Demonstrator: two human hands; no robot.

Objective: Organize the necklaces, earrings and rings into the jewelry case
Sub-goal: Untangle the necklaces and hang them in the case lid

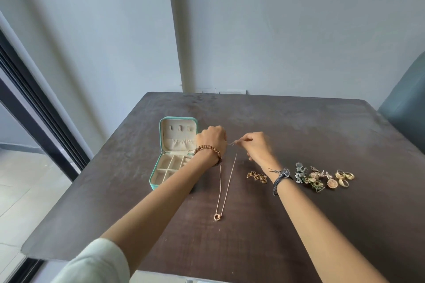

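Observation:
A rose-gold necklace (226, 181) with a ring pendant (217, 216) hangs in a long loop over the dark table (299, 133). My left hand (211, 139) and my right hand (257, 146) each pinch one end of its chain, close together, just right of the open teal jewelry case (161, 167). The case lid stands upright with hooks and a pouch; its beige compartments look empty, partly hidden by my left forearm. A second gold chain (257, 176) lies bunched beside my right wrist. Earrings (310, 176) and rings (344, 177) lie in a cluster further right.
The table's far edge meets a pale wall. A teal chair back (407, 110) stands at the right. A dark window frame (34, 108) runs along the left, beyond the table's left edge.

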